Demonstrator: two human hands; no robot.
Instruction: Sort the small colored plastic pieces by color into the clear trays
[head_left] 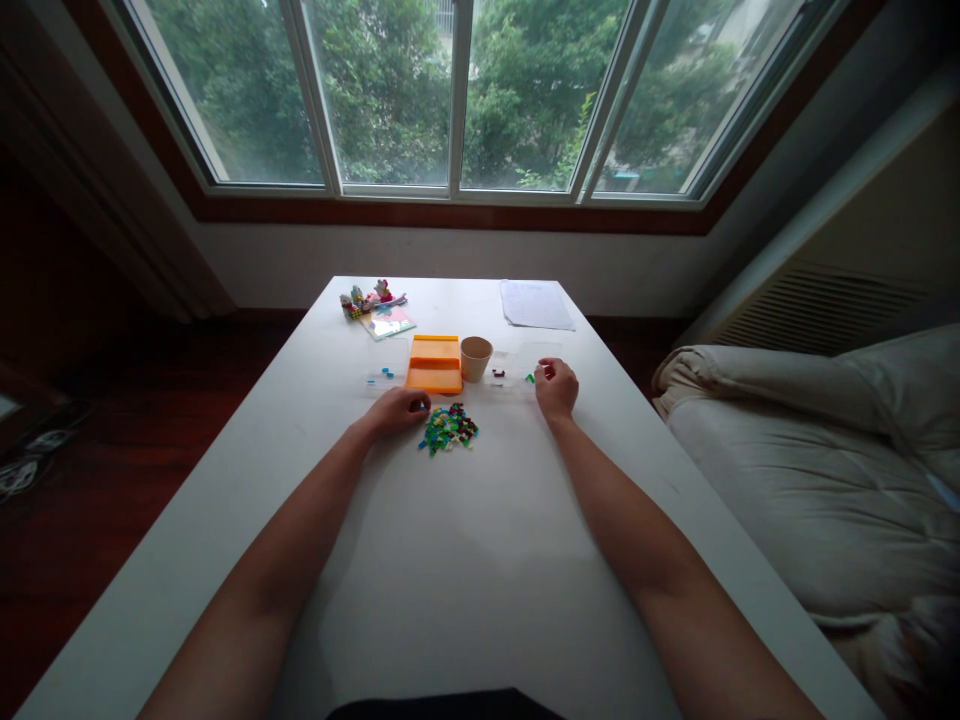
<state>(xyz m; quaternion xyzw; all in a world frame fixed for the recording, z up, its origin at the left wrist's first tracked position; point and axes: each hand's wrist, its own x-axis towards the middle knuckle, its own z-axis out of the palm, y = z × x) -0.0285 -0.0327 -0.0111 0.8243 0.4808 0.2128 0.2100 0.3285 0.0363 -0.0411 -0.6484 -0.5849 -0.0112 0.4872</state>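
My left fingers (414, 397) curl beside the brick pile (450, 428), my right fingers (556, 365) bunch by green bricks (529, 378), and whether either pinches anything I cannot tell, but a careless left nudge could scatter the pile.

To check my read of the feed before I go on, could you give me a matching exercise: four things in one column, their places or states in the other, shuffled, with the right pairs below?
Things:
1. Orange tray
2. Cup
3. Pile of small pieces
4. Right hand

Places or states:
A. Beside a few green pieces
B. Heaped loose on the white table, in mixed colours
C. Light brown, standing upright
D. Just left of the cup in the picture

Right pairs: 1-D, 2-C, 3-B, 4-A
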